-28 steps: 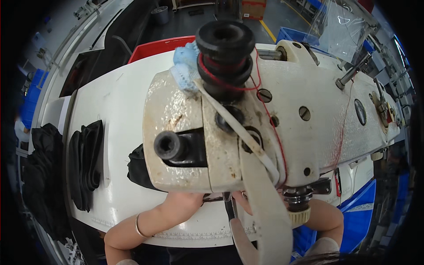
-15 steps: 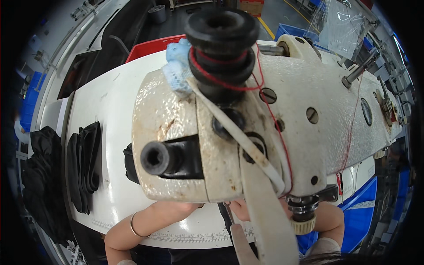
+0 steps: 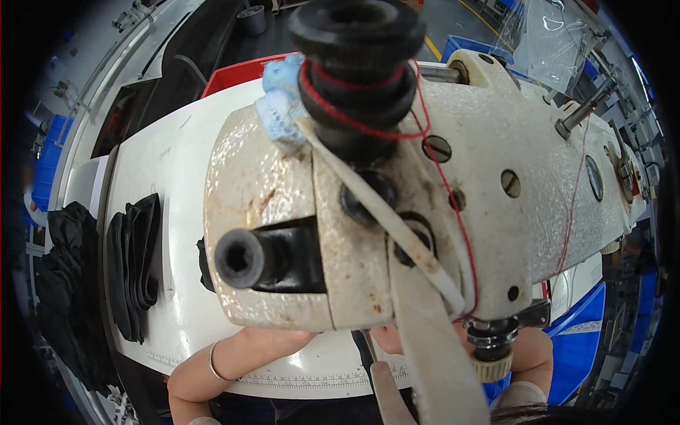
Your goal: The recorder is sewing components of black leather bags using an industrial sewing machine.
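Observation:
A cream sewing machine head (image 3: 265, 184) fills the middle of the view and hides most of my hands. My left hand (image 3: 283, 341), with a bangle on its wrist, reaches in beneath the machine's near edge; its fingers are out of sight. Only a small part of my right hand (image 3: 387, 338) shows, beside the pale guard bar (image 3: 432, 347). Between both hands a narrow black strip, perhaps fabric (image 3: 362, 348), runs down over the white table (image 3: 191, 283). Whether either hand grips it is hidden. Red thread (image 3: 453, 205) winds around the black tension post (image 3: 354, 106).
Folded black cloth pieces (image 3: 134, 265) lie at the table's left, with a crumpled black heap (image 3: 69, 297) beyond the edge. A blue bin (image 3: 577, 347) stands at right, a red bin (image 3: 241, 76) behind. A light-blue cloth (image 3: 282, 113) is tucked against the machine.
The machine head looks slightly larger and lower, as my view has shifted a little. My hands stay nearly in place, with a bit more of them covered.

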Demonstrator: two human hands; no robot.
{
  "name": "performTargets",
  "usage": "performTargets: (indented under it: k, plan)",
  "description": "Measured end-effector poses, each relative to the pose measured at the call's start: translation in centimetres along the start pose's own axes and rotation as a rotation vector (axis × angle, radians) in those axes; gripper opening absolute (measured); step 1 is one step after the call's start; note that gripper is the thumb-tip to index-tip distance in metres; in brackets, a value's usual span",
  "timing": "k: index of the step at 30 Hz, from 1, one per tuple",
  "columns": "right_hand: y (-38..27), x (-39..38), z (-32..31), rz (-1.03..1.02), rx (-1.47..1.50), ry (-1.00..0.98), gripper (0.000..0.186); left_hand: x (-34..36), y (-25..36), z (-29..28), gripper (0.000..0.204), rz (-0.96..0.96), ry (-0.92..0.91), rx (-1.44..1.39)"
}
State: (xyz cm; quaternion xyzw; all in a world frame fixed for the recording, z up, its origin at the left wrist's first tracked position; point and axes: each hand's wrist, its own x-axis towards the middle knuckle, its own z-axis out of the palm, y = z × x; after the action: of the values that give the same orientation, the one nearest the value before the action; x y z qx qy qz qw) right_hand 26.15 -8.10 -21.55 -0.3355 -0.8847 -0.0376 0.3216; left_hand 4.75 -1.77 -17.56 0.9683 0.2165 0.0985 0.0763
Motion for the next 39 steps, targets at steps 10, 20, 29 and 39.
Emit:
performTargets:
  k: [10,20,29,39]
  plan:
    - [0.0,0.8,-1.5,-0.085,-0.21,-0.066,0.025,0.7,0.2,-1.1,0.041,-0.047,-0.072,-0.057]
    - [0.6,1.0,-1.1,-0.103,-0.024,-0.082,0.032,0.7,0.4,-0.7,0.036,0.046,-0.024,0.016]
    - [0.3,0.0,-0.5,-0.107,-0.096,-0.062,0.035,1.0,0.4,-1.3,0.036,0.072,-0.003,0.013]
    - [0.1,1.8,-5.7,-0.796,-0.964,-0.538,0.025,2.0,1.4,-1.7,0.03,0.048,0.014,-0.101]
